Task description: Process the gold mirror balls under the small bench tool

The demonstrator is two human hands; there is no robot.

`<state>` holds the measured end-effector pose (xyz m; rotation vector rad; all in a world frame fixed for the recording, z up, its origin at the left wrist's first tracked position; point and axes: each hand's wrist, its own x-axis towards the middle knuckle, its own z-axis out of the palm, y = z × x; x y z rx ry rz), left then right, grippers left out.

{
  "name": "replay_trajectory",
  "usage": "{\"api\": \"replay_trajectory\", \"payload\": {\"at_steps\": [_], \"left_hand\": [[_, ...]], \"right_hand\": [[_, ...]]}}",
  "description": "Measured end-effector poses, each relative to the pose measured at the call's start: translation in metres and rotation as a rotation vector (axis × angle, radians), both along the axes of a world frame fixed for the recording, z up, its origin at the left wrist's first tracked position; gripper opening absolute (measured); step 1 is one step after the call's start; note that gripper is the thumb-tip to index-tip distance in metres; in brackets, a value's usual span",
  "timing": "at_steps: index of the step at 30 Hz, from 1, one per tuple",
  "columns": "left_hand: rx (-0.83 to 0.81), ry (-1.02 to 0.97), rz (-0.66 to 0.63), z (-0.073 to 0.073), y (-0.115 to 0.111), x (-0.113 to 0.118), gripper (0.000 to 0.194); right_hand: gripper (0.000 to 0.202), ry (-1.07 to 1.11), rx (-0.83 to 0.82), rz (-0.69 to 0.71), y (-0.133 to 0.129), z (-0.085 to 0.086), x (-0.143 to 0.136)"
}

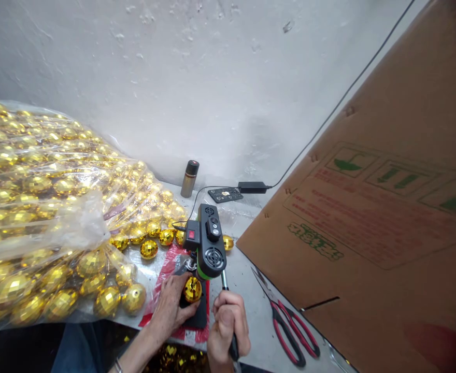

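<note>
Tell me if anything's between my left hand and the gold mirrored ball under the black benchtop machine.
Nothing visible is. Your left hand already holds the gold mirrored ball at its left side. The black benchtop machine has its head above the ball, not between it and your hand.

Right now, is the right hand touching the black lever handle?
Touching. The head view shows it: the right hand is wrapped around the black lever handle, whose end sticks out below the fist.
</note>
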<state>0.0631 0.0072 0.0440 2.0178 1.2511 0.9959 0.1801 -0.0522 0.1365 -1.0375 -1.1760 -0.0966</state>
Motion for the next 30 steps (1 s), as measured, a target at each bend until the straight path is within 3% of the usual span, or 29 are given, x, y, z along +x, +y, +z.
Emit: {"api": "replay_trajectory", "payload": {"at_steps": [19,30], "left_hand": [[-0.029,-0.025,0.000,-0.004,0.000,0.004,0.058],[-0.026,0.013,-0.007,0.001,0.000,0.005,0.059]], "right_hand": [[0.034,-0.042,0.094,-0.001,0.011,-0.011,0.005],[0.032,-0.170,0.072,-0.036,0.010,-0.045,0.008]]}}
